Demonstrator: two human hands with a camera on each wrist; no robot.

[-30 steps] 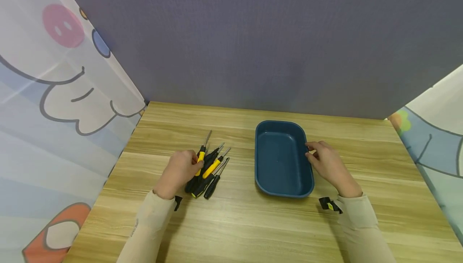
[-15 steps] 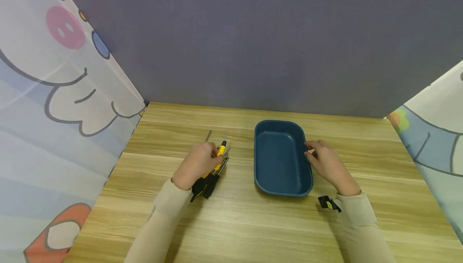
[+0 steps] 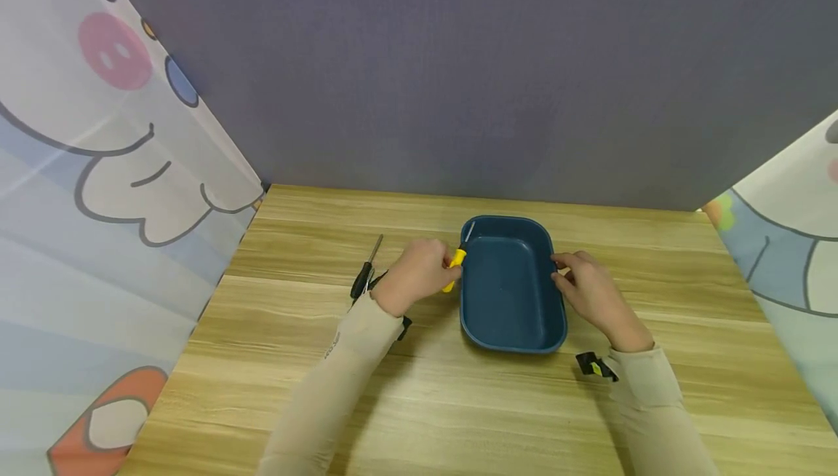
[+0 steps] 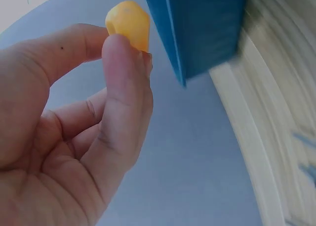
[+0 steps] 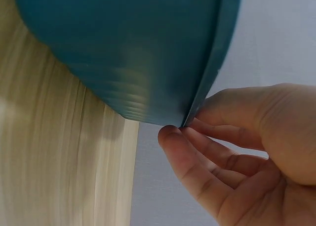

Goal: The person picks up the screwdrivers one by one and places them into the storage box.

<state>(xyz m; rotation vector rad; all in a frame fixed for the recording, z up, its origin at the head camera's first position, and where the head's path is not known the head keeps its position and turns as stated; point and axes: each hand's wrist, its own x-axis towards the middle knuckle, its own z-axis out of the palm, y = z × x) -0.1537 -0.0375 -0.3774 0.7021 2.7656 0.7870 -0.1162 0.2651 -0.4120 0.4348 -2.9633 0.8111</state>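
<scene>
My left hand (image 3: 416,276) pinches a screwdriver by its yellow handle (image 3: 453,272) between thumb and fingers. Its metal shaft points away from me and overlaps the left rim of a blue plastic bin (image 3: 513,294). In the left wrist view, the butt of the yellow handle (image 4: 129,19) sticks out above the fingertips, beside the bin wall (image 4: 205,30). On the bin's far right side, my right hand (image 3: 592,294) holds the rim between thumb and fingers. The right wrist view shows the fingertips (image 5: 173,134) right at the rim's edge.
Left of my left hand, a black-handled screwdriver (image 3: 360,281) lies on the wooden table (image 3: 458,410). More tools beside it are mostly hidden by my left wrist and sleeve. A grey panel (image 3: 445,83) rises behind the table; printed curtains (image 3: 111,258) hang at both sides.
My left hand has lifted the yellow-handled screwdriver from the pile of tools and carried it right to the bin's left rim. My right hand stays on the right rim.
</scene>
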